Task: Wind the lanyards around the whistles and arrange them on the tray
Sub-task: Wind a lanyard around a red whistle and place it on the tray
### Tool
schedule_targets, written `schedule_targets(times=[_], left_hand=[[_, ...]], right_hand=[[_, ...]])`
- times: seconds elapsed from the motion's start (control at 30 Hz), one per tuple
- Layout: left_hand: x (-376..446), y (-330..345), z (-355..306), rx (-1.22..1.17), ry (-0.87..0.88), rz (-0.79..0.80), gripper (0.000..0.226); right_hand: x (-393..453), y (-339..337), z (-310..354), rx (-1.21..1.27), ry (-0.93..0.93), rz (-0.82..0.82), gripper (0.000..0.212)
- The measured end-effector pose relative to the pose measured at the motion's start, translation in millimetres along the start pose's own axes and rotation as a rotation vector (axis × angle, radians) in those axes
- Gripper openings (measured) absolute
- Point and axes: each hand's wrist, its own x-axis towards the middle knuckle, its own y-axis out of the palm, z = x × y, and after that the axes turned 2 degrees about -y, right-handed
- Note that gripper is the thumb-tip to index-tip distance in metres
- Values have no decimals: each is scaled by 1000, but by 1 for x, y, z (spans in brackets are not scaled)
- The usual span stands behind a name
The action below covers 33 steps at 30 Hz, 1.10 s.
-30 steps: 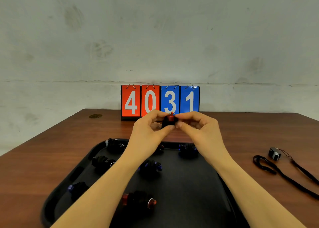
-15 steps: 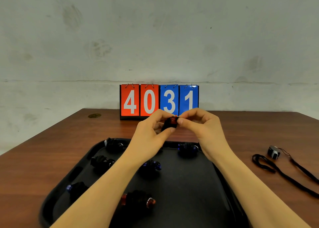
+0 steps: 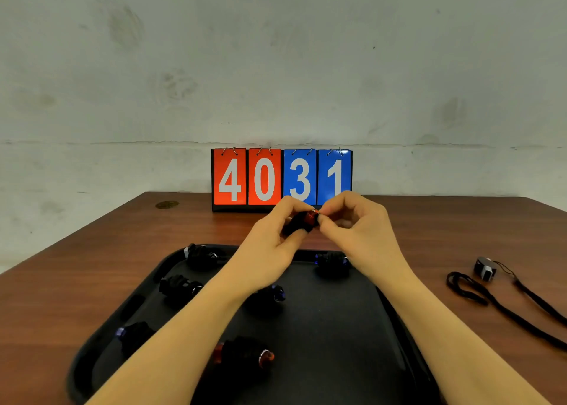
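Observation:
A red whistle (image 3: 305, 222) wound in black lanyard is held above the far edge of the black tray (image 3: 334, 321). My left hand (image 3: 270, 245) grips its wrapped body from the left. My right hand (image 3: 352, 223) pinches its red end from the right. Several wound whistles lie on the tray: one at the far left (image 3: 201, 255), one at the far right (image 3: 333, 263), a red one (image 3: 245, 354) at the front, others between. A silver-black whistle (image 3: 484, 268) with its unwound black lanyard (image 3: 506, 309) lies on the table to the right.
A flip scoreboard (image 3: 280, 179) reading 4031 stands at the back of the brown wooden table (image 3: 92, 266), against a grey wall. A small brass disc (image 3: 166, 204) sits at the table's far left.
Both hands with the red whistle have risen slightly and shifted a little to the right. The fingers of my right hand have reworked their pinch at the whistle's end.

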Motion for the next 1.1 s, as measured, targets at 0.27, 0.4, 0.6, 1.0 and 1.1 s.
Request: schedule_targets(times=[0.27, 0.4, 0.6, 1.0, 1.1], left_hand=[[0, 6, -3, -179, -47, -16, 8], [1, 5, -4, -143, -26, -81, 9], [0, 5, -5, -94, -4, -147, 9], [-2, 8, -7, 48, 1, -86, 24], [-2, 8, -5, 43, 11, -70, 20]], right_hand=[[-1, 4, 2, 80, 17, 16, 17], [-1, 3, 0, 149, 37, 54, 7], [0, -1, 3, 272, 76, 116, 6], [-1, 5, -1, 156, 105, 24, 16], [-1, 6, -2, 177, 124, 6, 15]])
